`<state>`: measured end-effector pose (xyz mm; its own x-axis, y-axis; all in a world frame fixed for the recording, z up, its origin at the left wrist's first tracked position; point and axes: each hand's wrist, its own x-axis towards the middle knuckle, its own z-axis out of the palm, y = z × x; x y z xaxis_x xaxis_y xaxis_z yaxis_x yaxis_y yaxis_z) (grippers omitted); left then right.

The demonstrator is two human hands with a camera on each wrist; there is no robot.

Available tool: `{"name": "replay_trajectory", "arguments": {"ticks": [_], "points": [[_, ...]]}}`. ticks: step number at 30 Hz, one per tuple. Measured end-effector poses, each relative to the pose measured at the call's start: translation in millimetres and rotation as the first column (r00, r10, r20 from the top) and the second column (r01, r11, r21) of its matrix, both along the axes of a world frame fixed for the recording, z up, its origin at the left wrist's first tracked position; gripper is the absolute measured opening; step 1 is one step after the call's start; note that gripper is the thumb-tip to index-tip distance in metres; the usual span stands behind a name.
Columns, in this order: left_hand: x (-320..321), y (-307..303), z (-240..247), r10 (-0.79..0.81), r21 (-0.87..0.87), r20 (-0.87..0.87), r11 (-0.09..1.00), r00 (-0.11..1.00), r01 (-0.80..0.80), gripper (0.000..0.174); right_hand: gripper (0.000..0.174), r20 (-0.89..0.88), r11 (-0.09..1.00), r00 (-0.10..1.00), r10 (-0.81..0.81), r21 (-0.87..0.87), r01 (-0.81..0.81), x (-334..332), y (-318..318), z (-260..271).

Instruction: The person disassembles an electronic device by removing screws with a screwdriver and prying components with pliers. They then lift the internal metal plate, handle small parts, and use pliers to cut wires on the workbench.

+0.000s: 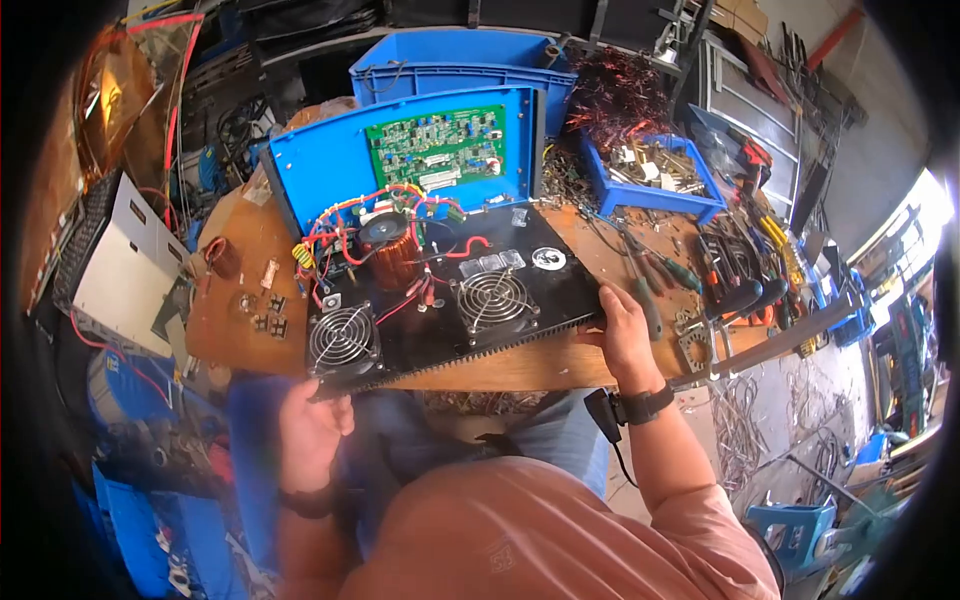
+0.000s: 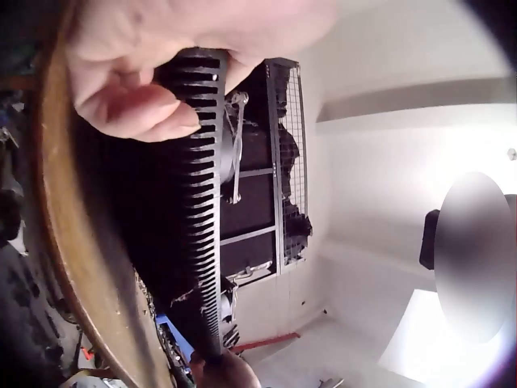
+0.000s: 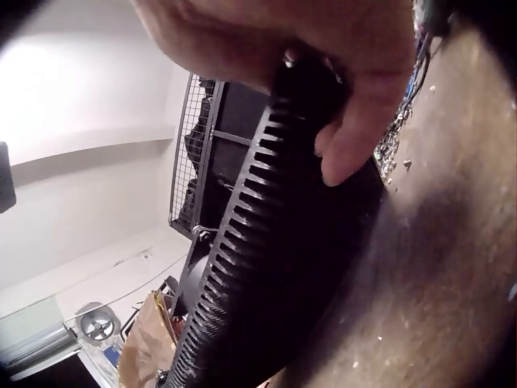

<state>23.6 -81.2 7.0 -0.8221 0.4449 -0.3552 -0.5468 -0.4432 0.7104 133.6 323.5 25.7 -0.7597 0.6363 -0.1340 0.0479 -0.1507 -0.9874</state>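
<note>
The base looks like black-painted metal, mostly smooth with a low sheen, its slotted edge ridged like a comb. Both fan guards are bright metal wire, glossy enough to catch my eye from here. Smooth, faintly shiny blue covers the panel, though I can't tell metal from plastic. The coil has a coppery metallic gloss. Worn wood makes up the table, scuffed and dull; the tray is smooth blue plastic. The shirt is soft, matt cloth, the trousers faded denim
</note>
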Motion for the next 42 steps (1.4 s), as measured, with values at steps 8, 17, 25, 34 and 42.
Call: {"name": "replay_trajectory", "arguments": {"ticks": [8, 17, 25, 34, 42], "points": [[1.0, 4.3, -54.3, 0.12, -0.207, 0.007, 0.971, 0.993, -0.116, 0.036, 0.035, 0.367, 0.638, 0.925, -0.098, 0.737, -0.225, 19.2, -3.3, -15.5], [5.6, 19.7, -51.8, 0.239, -0.283, 0.081, 0.937, 0.968, -0.207, 0.036, 0.038, 0.372, 0.462, 0.922, -0.106, 0.84, -0.286, 26.8, -10.8, -20.7], [4.0, 23.0, -54.4, 0.276, -0.318, 0.167, 0.924, 0.946, -0.213, 0.039, 0.034, 0.221, 0.376, 0.971, -0.085, 0.91, -0.174, 34.0, -20.6, -20.6], [5.4, 24.8, -53.9, 0.302, -0.356, 0.048, 0.896, 0.952, -0.266, 0.043, 0.03, 0.143, 0.368, 0.988, -0.054, 0.923, -0.113, 40.9, -23.8, -16.9], [7.6, 29.1, -67.4, 0.283, -0.498, -0.723, 0.419, 0.63, -0.759, 0.037, 0.025, 0.112, 0.412, 0.99, 0.09, 0.901, -0.139, 30.7, -38.6, 8.9]]}}
